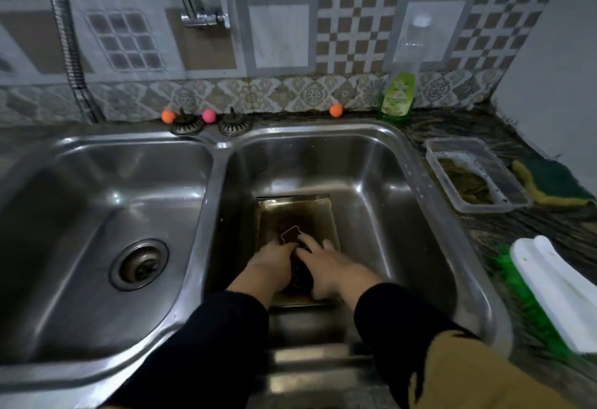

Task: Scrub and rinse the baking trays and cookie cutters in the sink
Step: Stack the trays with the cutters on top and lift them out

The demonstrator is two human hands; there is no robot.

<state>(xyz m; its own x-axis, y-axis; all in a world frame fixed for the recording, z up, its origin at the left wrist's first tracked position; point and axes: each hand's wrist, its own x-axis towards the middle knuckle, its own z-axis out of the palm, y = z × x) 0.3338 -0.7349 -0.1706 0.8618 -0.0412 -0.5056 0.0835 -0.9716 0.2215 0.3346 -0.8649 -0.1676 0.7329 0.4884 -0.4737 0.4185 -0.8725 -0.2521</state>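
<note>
A dark, stained baking tray lies on the floor of the right sink basin. A thin metal cookie cutter rests in the tray just beyond my fingers. My left hand curls over the tray's near part, fingertips touching the cutter's edge. Beside it my right hand lies with fingers spread, pressing on a dark object between the two hands. That object is mostly hidden, and I cannot tell what it is.
The left basin has an open drain. A faucet hangs at the back wall. On the right counter sit a green soap bottle, a clear tub of sudsy water, a yellow-green sponge and a green-bristled white brush.
</note>
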